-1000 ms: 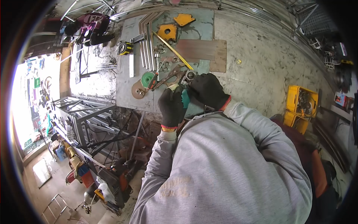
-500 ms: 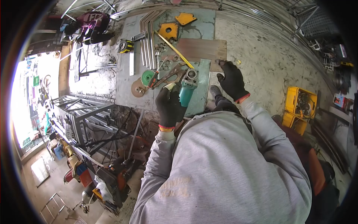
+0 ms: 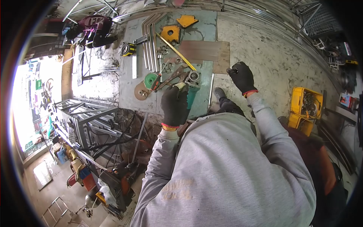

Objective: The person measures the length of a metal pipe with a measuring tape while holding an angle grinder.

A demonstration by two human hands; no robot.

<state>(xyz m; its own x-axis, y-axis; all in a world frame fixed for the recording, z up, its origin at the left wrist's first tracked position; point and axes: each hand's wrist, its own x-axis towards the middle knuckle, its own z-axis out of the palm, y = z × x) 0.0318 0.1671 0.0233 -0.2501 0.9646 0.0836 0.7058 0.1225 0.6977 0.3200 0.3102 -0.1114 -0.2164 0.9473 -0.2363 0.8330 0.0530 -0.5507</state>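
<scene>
My left hand (image 3: 174,106), in a black work glove, is closed on a small pale piece (image 3: 181,86) whose kind I cannot make out. It is just left of a teal angle grinder (image 3: 193,78), partly covering its body. My right hand (image 3: 242,78), also gloved, hovers right of the metal table (image 3: 130,90) with its fingers curled; whatever they hold, if anything, is hidden. Near the left hand lie a red-handled screwdriver (image 3: 156,82), locking pliers (image 3: 173,78), a green disc (image 3: 150,80) and a brown disc (image 3: 140,91).
Bent metal tubes (image 3: 148,49), yellow welding magnets (image 3: 170,34), a tape measure (image 3: 128,49) and a yellow ruler (image 3: 176,51) lie on the table. A yellow crate (image 3: 298,99) stands right. A metal frame (image 3: 85,123) is left. Another person (image 3: 94,28) crouches at upper left.
My right hand's fingers have curled in, and the small yellow round thing by its fingertips is out of sight. My left hand, with the pale piece, has shifted slightly right, over the grinder.
</scene>
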